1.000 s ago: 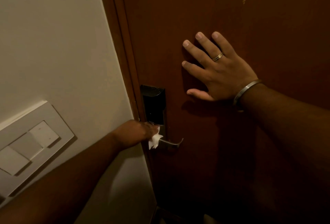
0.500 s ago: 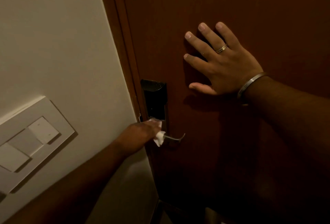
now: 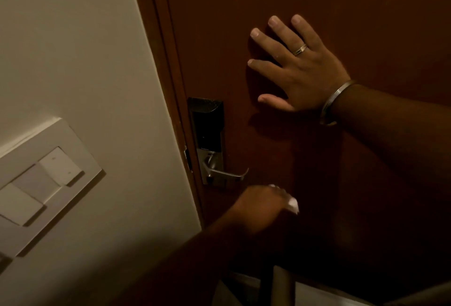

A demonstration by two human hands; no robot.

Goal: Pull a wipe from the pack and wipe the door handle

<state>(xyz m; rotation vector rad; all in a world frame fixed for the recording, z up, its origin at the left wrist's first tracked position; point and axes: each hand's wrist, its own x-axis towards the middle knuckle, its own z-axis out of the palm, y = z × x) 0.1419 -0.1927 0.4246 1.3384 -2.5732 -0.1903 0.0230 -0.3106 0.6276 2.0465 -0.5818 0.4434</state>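
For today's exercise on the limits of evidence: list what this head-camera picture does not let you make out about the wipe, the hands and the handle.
- The wipe: only a white scrap shows; the left hand, blurred and in shadow, hides the rest.
- Left fingers: blur hides how they grip.
- The wipe pack: not in view.
- The door handle: too dim to tell clean from dirty.
- Right hand: its palm is hidden against the door.
- Bottom edge: pale shapes, too dark to identify.

Your R hand [image 3: 301, 68] is flat, palm pressed fwd, fingers spread and pointing up-left, thumb out low; ring on one finger, metal bangle at the wrist, forearm running in from the right edge. Your L hand [image 3: 262, 204] sits lower, blurred, back of hand up, fingers curled closed w/ a bit of white showing at the knuckles; L forearm comes up from bottom centre.
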